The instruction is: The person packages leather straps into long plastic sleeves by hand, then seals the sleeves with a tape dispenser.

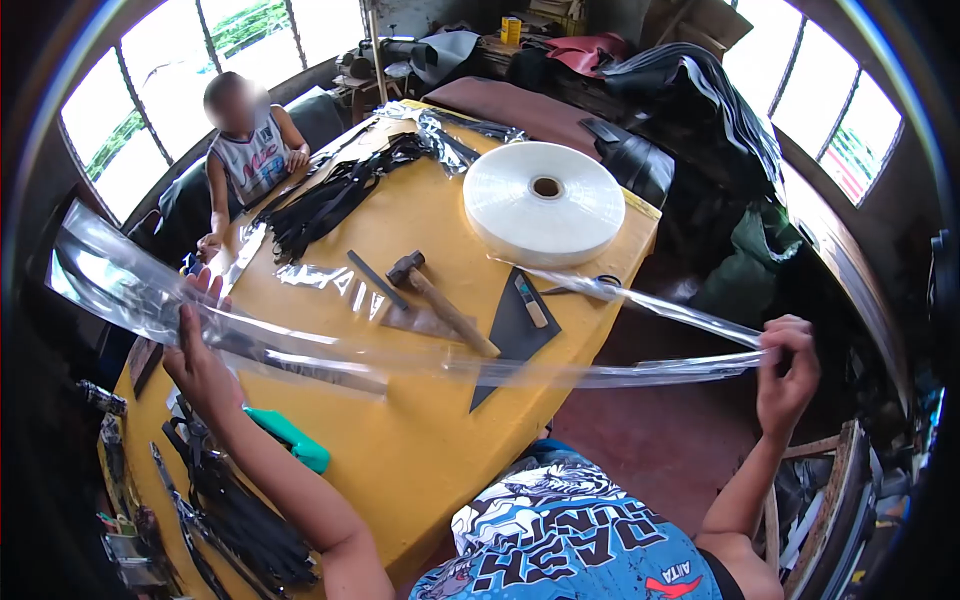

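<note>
A long clear plastic strip (660, 372) is stretched across the table between my hands. My left hand (205, 360) holds it with the thumb in front and fingers behind, and its wide end sticks out past the hand. On the right, my right hand (787, 375) pinches the strip where it folds back. From that fold, one length runs toward the big roll of clear plastic (500, 200). Beneath the strip lie a hammer (450, 312), a dark triangular sheet (497, 350) and a wooden-handled blade (530, 302).
Scissors (606, 288) lie beside the roll on the yellow table (400, 440). Black strips (345, 195) are heaped near a seated person (250, 150). A green object (290, 438) and more black strips (230, 510) are near my left forearm. A wooden-framed bin (825, 510) stands right.
</note>
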Available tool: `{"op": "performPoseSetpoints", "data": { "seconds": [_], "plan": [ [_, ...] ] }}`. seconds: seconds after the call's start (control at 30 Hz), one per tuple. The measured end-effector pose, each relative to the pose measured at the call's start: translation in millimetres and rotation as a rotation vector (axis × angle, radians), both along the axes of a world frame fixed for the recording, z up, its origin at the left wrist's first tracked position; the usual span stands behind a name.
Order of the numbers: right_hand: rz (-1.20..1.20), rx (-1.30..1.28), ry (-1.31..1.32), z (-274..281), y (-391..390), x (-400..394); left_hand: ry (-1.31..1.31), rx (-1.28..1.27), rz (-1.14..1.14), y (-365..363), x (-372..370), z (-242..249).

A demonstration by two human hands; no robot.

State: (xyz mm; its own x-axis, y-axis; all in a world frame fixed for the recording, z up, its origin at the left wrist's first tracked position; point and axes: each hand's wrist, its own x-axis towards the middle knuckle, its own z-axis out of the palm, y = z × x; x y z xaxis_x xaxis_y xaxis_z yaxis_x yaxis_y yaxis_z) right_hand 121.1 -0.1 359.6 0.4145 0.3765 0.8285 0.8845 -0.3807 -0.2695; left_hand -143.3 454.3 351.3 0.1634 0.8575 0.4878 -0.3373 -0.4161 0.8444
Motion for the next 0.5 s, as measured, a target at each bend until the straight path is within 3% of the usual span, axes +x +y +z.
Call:
{"op": "performPoseSetpoints", "data": {
  "seconds": [0.13,0.27,0.33,0.37,0.4,0.47,0.5],
  "plan": [
    [-0.171,0.399,-0.148,-3.5,-36.2,11.9,0.043,-0.035,0.002,-4.3,0.8,2.1],
    [-0.39,0.391,-0.35,-3.5,-72.6,19.8,0.055,-0.028,-0.03,-10.2,3.2,2.3],
    [-0.398,0.335,-0.027,-4.0,-70.5,13.1,0.038,0.006,-0.049,-10.9,3.9,-0.2],
    [-0.342,0.437,0.229,-10.0,-62.1,10.4,0.039,0.004,-0.05,-12.4,4.5,-0.2],
    [-0.291,0.432,0.309,-12.5,-46.7,6.0,0.042,0.013,-0.054,-14.5,5.0,0.4],
    [-0.032,0.303,0.609,-30.9,-48.2,11.9,0.045,0.021,-0.055,-16.0,5.2,0.2],
    [0.074,0.097,0.742,-44.2,-55.0,18.7,0.027,0.022,-0.065,-16.2,5.2,-0.6]
  ]
}}
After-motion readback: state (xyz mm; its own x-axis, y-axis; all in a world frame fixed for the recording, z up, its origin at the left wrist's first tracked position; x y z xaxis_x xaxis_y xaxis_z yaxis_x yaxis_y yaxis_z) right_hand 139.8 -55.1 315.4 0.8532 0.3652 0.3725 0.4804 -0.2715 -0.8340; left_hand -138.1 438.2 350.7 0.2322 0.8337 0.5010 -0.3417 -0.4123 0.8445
